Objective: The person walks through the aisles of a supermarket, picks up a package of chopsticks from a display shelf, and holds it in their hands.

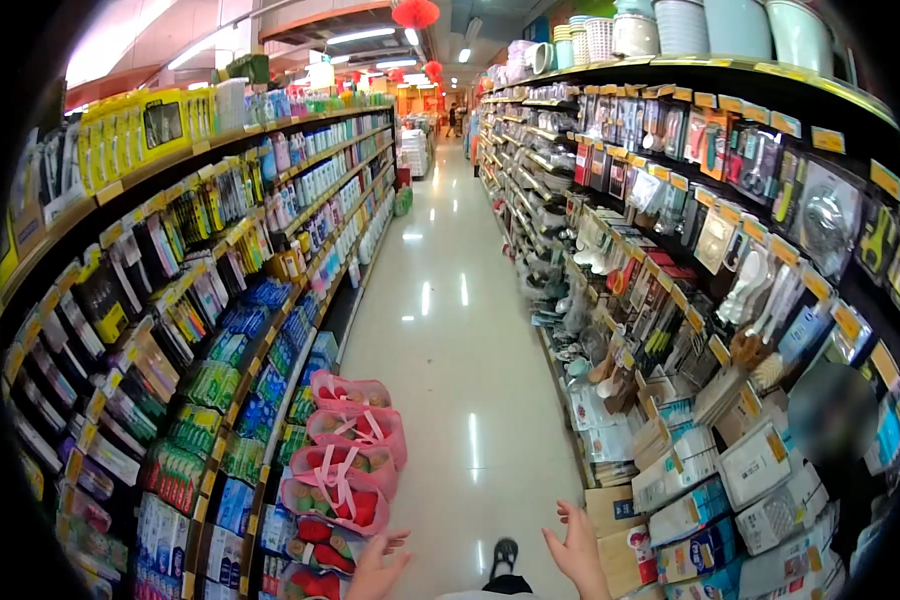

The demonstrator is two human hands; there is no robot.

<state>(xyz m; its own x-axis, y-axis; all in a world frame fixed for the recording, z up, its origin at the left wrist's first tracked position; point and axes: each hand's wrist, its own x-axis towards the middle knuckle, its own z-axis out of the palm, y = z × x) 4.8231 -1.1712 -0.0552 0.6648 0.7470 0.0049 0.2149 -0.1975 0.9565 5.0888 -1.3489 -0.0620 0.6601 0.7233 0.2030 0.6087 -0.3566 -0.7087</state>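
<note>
My left hand (378,565) is low in the view, palm inward and fingers apart, holding nothing. Just beyond it, along the foot of the left shelf, stands a row of pink bags (355,450) with pale handles and red and greenish contents that I cannot make out. Below them, close to my left wrist, are more red items (320,555). On the other side, my right hand (575,550) is raised with spread fingers and nothing in it. It is nearest to flat packages (615,510) low on the right shelf, apart from them as far as I can see.
A shiny pale floor (440,350) runs between the shelves. Toothpaste and toothbrush packs fill the left shelf (210,400). Kitchen tools hang on the right shelf (690,250), with bins (680,25) on top. A blurred person (835,430) is at the right; another person (453,120) is far ahead.
</note>
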